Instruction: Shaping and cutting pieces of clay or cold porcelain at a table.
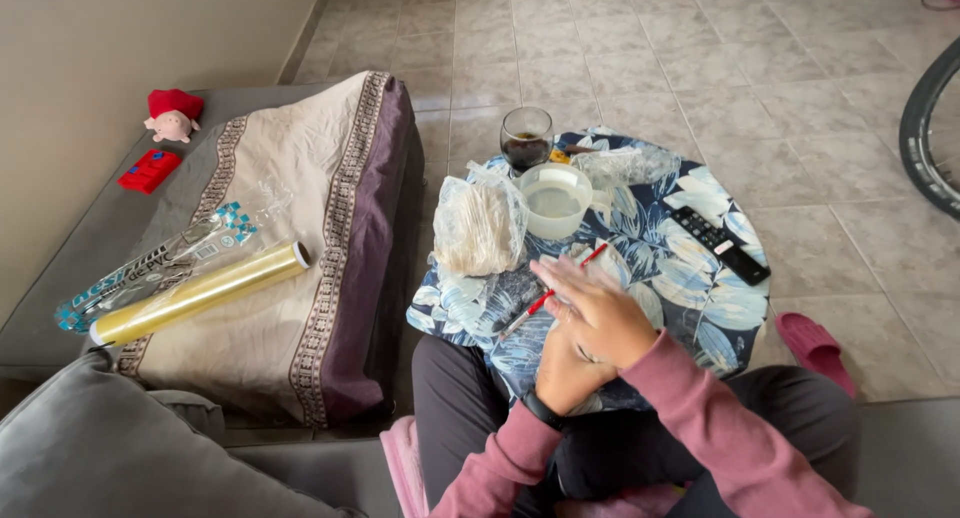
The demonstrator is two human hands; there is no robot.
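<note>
Head view shows both hands pressed together at lower centre, right hand [592,313] flat over left hand [562,370], holding nothing, while the red pen [553,293] lies just left on the counter [700,333], its length slanting toward upper right.

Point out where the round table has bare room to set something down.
Free cloth shows on the round table at its right edge, between the remote and the right hand, and at the left edge below the plastic bag. The far side is crowded: glass, white bowl and crumpled wrap sit close together. A red pen lies by the hands.
</note>
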